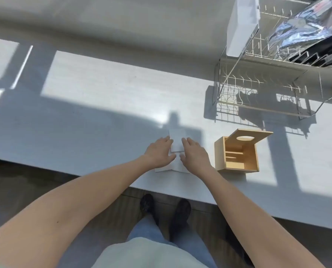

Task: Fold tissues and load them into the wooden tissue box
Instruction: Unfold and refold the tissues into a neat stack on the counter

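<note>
White tissues (177,140) lie stacked on the white table near its front edge, a smaller folded piece on top of a wider sheet. My left hand (158,152) rests flat on the stack's left side and my right hand (195,155) lies flat on its right side, fingers straight and pointing away from me. Just to the right stands the wooden tissue box (236,154), open on the side facing me, with its lid (250,137), which has an oval slot, tilted up at the back. The box's inside looks bare.
A wire dish rack (263,89) stands at the back right of the table (103,105), holding a white board (242,26) and a shiny foil bag (306,26). My legs and dark shoes show below the table's front edge.
</note>
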